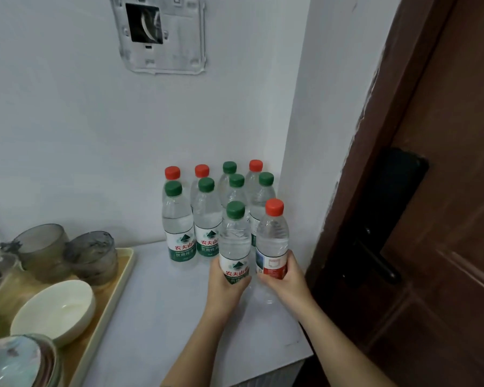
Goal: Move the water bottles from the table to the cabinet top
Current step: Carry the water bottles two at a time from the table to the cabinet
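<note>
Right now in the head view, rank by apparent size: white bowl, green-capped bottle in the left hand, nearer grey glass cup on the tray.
1. green-capped bottle, held in the left hand
2. white bowl, close behind; it sits nearer the camera, so this order is unsure
3. grey glass cup, clearly smallest

We are reading 农夫山 in red on the green-capped bottles' labels; smaller print below is staying blurred.
</note>
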Demonstrator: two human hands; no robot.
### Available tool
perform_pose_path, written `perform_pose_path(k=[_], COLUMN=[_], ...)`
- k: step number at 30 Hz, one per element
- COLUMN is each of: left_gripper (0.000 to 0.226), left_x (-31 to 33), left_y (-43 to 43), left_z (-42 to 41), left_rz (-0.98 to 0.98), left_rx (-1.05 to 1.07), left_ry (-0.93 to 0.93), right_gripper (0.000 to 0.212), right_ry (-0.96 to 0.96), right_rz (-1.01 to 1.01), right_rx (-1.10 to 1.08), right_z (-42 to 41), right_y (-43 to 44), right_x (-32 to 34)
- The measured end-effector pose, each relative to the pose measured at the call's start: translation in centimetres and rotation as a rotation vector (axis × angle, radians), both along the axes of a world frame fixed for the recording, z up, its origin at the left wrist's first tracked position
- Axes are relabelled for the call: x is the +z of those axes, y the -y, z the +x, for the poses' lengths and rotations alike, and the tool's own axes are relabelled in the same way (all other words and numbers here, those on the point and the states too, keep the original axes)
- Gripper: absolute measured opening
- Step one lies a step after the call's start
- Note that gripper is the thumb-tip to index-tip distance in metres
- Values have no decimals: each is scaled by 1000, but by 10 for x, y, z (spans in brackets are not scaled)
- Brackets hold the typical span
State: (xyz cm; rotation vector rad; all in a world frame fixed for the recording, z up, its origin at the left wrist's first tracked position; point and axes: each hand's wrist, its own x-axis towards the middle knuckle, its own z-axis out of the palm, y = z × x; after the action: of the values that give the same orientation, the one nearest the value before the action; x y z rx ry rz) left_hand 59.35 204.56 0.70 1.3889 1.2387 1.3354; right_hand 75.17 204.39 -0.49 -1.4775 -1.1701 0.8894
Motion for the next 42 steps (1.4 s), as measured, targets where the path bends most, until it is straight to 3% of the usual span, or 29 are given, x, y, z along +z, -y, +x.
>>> perform_pose_path(k=[6,16,22,42], left_gripper=[68,64,66,63], left_x=[1,3,1,12], left_y=[-15,-31,-36,-24], left_z=[4,6,9,18], left_rz=[16,-239,-271,-282], left_rx=[-21,-42,-7,96], left_ry=[-105,-325,-350,-364], right_gripper=[60,70,68,63], right_ry=[-38,-42,-54,20], right_rz=[4,-4,-35,-41], right_rx=[66,218,305,258], right_z=[6,16,22,21], right_y=[-14,-36,-45,-43], right_x=[-6,-5,2,-1])
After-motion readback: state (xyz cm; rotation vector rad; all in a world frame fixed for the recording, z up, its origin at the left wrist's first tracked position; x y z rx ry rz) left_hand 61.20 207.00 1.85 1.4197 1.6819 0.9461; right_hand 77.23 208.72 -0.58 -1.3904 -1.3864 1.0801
